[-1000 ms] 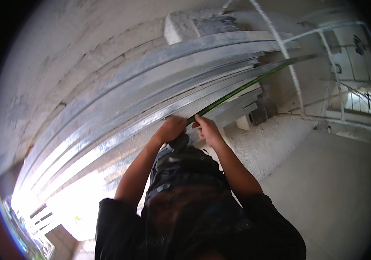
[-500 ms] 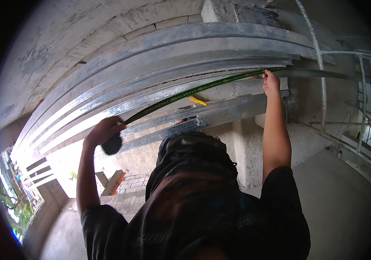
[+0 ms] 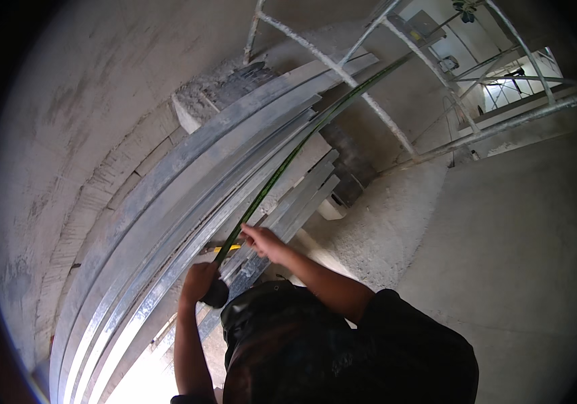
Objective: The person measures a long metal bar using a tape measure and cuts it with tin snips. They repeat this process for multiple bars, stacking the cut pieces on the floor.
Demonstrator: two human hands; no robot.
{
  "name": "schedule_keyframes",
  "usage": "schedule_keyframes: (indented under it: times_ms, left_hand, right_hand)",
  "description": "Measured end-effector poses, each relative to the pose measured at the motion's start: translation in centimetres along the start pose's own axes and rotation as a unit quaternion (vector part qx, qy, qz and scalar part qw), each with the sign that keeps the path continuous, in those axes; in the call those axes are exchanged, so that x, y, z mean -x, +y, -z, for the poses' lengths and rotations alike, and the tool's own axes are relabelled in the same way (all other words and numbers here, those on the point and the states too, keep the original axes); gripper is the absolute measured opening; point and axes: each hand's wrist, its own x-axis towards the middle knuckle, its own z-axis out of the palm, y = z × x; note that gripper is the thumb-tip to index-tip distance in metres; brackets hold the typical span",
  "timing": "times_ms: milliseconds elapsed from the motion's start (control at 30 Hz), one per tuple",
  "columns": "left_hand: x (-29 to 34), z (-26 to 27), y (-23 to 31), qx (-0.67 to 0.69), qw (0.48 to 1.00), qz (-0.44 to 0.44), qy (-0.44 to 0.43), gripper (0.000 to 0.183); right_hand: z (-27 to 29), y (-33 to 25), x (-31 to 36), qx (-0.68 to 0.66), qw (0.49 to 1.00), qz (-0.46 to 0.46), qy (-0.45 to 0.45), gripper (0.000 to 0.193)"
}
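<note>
in the view from the head, the left hand (image 3: 198, 283) is low and near the middle. its fingers are curled in around a round dark case (image 3: 216, 295), which pokes out beside and below them. the finger ends are hidden, so i cannot tell just how tight they are. a long green tape (image 3: 276, 176) runs up from the left hand, slanting to the right.

the right hand (image 3: 265, 244) is a little higher, just to the right of the left hand. its thumb and first finger are closed together on the tape, and the other fingers are bent in. the two hands are close to each other but apart.

the tape goes up along the long grey metal bars (image 3: 234, 138) and on to the thin pale pipes (image 3: 388, 123) at the top right. its far end is too small to tell. a small yellow thing (image 3: 234, 247) shows behind the tape, near both hands, and part of it is hidden. a rough grey wall (image 3: 100, 87) is on the left, and a flat grey floor (image 3: 511, 256) is on the right.
</note>
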Motion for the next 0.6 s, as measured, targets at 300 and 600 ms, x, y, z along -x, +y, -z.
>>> schedule_keyframes:
  times_ms: [300, 600]
  left_hand:
    - [-5.4, -0.9, 4.4, -0.005, 0.999, -0.046, -0.02, 0.042]
    - [14.9, 9.2, -7.3, -0.017, 0.985, 0.173, -0.013, 0.035]
  right_hand:
    - [1.2, 0.4, -5.2, 0.07, 0.987, 0.1, 0.103, 0.04]
    - [17.0, -16.3, -10.5, 0.015, 0.96, 0.116, 0.254, 0.025]
